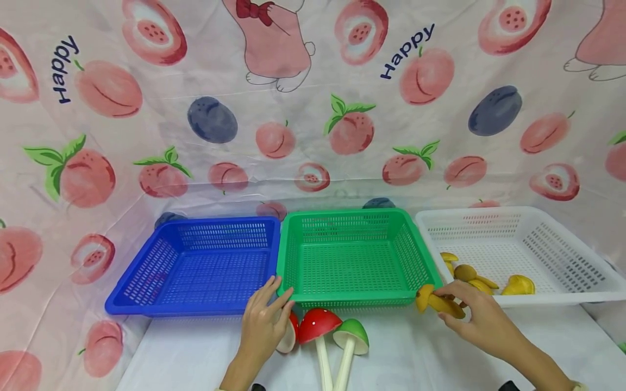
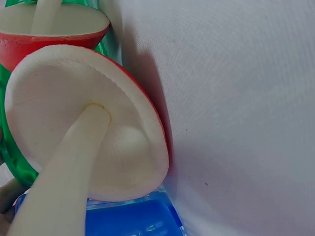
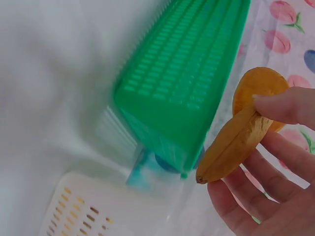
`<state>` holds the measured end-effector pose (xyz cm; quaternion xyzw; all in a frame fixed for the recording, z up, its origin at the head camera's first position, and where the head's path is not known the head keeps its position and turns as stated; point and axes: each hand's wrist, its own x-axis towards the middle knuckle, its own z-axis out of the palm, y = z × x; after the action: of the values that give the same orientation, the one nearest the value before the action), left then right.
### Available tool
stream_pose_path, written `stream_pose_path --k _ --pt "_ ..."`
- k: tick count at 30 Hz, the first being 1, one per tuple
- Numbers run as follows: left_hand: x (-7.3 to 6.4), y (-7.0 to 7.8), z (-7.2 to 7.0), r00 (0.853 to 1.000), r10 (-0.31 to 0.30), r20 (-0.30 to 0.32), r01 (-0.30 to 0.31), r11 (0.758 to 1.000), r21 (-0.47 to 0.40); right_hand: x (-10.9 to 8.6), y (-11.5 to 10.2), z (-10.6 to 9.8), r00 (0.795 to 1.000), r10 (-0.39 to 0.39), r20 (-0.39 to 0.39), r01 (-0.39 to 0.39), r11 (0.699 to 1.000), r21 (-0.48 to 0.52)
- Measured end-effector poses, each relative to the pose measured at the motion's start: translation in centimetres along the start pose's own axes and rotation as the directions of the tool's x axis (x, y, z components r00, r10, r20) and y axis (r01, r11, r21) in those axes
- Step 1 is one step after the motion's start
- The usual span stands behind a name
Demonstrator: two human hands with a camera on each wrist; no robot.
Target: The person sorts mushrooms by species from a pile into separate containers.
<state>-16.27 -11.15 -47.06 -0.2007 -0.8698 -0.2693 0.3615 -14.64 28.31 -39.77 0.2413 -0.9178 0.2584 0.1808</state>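
Note:
My right hand (image 1: 481, 320) pinches a yellow toy mushroom (image 1: 447, 307) between thumb and fingers, near the front right corner of the green basket (image 1: 352, 297). In the right wrist view the yellow mushroom's thick stem (image 3: 231, 147) points down left, with the thumb over its cap. My left hand (image 1: 264, 323) has loosely extended fingers at the green basket's front left corner. It partly covers a red-capped mushroom (image 1: 289, 338), whose pale underside (image 2: 123, 157) fills much of the left wrist view. Beside it lie another red mushroom (image 1: 318, 326) and a green-capped mushroom (image 1: 351, 336).
A blue basket (image 1: 195, 310) stands left of the green one. To the right, a white basket (image 1: 562, 297) holds several yellow and brownish mushrooms (image 1: 518, 285) toward its front left. Behind the baskets hangs a peach-print cloth (image 1: 303, 108). White cloth (image 1: 401, 353) covers the table.

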Motion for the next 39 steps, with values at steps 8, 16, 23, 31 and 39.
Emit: stream_pose_path --k 8,16,23,31,39 --pt "0.0 0.1 0.0 1.000 -0.006 0.006 0.006 1.000 -0.006 0.8 1.4 -1.3 0.999 0.012 -0.047 -0.013 1.000 -0.008" --pt "0.0 0.0 0.0 1.000 -0.008 0.011 0.008 1.000 -0.011 1.4 3.0 -2.4 0.995 0.083 -0.056 -0.083 0.997 -0.006" --pt "0.0 0.1 -0.1 1.000 -0.013 0.017 0.014 1.000 -0.012 2.2 4.8 -3.4 0.990 0.111 -0.084 -0.115 0.992 -0.044" --pt "-0.1 0.0 -0.1 1.000 -0.016 0.016 0.016 1.000 -0.008 2.5 8.1 -4.0 0.983 0.161 -0.090 -0.168 0.983 -0.073" --pt "0.0 0.0 0.0 1.000 -0.011 0.011 0.011 1.000 -0.007 2.5 11.5 -4.4 0.967 0.253 -0.027 -0.254 0.958 -0.133"
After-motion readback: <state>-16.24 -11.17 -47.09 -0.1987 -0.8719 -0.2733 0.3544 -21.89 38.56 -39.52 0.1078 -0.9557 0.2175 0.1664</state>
